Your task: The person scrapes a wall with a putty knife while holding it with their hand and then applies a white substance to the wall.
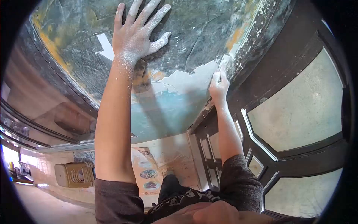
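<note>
My left hand (130, 39) lies flat on the wall (190, 26), its fingers spread and coated in white dust. The wall is mottled dark grey with orange-yellow patches, a ragged white strip (188, 82) and pale blue-green paint below. My right hand (219, 86) is closed at the wall's right edge, beside the dark door frame (257, 80). A small pale, flat-looking thing (225, 59) shows at its fingertips; its kind cannot be made out. White dust covers that hand and forearm too.
Dark doors with frosted panels (298, 104) stand close on the right. A dark glossy cabinet-like surface (48, 93) runs along the left. Lower left on the floor is a tan stool-like object (74, 174). Patterned round patches (148, 174) mark the floor by my leg.
</note>
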{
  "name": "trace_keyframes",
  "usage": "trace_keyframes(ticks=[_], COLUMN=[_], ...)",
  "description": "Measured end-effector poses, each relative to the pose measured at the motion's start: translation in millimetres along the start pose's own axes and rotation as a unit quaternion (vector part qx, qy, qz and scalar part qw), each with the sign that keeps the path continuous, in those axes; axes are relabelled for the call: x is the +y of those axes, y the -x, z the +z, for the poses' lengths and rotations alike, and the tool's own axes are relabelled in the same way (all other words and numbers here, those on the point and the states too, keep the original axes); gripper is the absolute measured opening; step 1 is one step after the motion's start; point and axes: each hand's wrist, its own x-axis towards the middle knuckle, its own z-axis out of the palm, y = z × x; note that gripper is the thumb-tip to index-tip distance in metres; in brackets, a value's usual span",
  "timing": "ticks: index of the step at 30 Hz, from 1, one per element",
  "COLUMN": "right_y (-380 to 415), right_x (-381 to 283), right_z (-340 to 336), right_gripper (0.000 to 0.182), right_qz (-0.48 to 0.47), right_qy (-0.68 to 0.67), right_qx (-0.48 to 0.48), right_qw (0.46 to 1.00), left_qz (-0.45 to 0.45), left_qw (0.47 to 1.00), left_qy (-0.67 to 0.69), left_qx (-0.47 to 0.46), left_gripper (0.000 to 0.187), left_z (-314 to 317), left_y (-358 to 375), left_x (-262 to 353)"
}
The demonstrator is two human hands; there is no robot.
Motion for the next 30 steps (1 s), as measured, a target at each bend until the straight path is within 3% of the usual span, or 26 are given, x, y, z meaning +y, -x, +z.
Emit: trace_keyframes(ticks=[2,8,11,12,14,18,20,23,24,30], right_y=[-15,-31,-42,-46,-50,-47,-28,13,21,10], right_x=[-11,-25,-39,-38,-33,-45,-29,5,8,18], right_z=[-8,-25,-31,-30,-28,-33,-33,-25,-24,-15], right_gripper=[0.046,0.047,0.048,0.048,0.048,0.047,0.047,0.049,0.049,0.048], right_qz=[0.054,0.075,0.150,0.149,0.015,0.097,0.105,0.031,0.071,0.000], right_qy=[-0.025,0.019,0.054,0.055,0.056,0.004,0.055,0.067,0.055,0.060], right_qx=[-0.028,-0.054,-0.070,-0.069,-0.002,-0.023,-0.053,-0.043,-0.065,-0.019], right_qw=[0.998,0.996,0.985,0.985,0.998,0.995,0.991,0.996,0.994,0.998], left_qz=[0.001,-0.002,-0.003,0.001,0.004,-0.002,0.001,0.000,0.002,-0.004], left_qw=[1.000,1.000,1.000,1.000,1.000,1.000,1.000,1.000,0.999,1.000], left_qy=[0.000,-0.012,-0.005,-0.006,-0.006,-0.007,-0.002,0.005,0.008,-0.004], left_qx=[0.026,0.013,0.013,0.019,0.022,0.003,0.013,0.028,0.038,0.016], left_gripper=[0.075,0.074,0.075,0.075,0.075,0.074,0.074,0.074,0.074,0.074], left_z=[4,-2,-1,0,1,-5,-5,1,2,-3], left_y=[0,-4,-1,-1,0,-2,-2,-1,-1,-2], left_x=[-2,-1,0,0,1,1,1,-1,-2,-2])
